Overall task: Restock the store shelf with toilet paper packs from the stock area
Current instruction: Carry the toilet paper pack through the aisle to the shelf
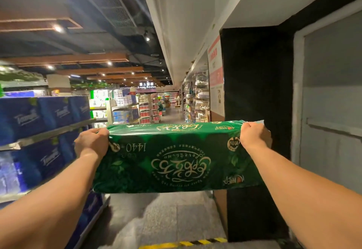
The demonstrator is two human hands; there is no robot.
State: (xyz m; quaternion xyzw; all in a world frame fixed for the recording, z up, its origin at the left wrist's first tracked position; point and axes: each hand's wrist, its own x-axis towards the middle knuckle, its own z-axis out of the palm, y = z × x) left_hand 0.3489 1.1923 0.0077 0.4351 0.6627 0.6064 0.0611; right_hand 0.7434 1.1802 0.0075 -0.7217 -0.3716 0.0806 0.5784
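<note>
Held out in front at arm's length, clear of any shelf: a long green toilet paper pack (176,158), gold lettering upside down to the camera, long side level across the view. Gripped at both ends. Left hand (92,141) clenched on the pack's upper left corner, fingers curled tight into bunched wrapping, knuckles up. Right hand (252,134) clenched likewise on the upper right corner, a fold of plastic pinched in the fist. No gap visible in either fist; fingertips hidden under the film, so how deep the hold goes cannot be told. Both forearms bare and stretched forward.

To the left, just beside the left forearm: store shelf (49,133) with metal edges, stacked on two or more levels with blue tissue packs (39,115). To the right: black wall (258,92) and a grey door (333,102). Below the pack: grey floor (166,215) with a yellow-and-black hazard strip (184,244) along its near edge. Further aisles and lit shelving far ahead.
</note>
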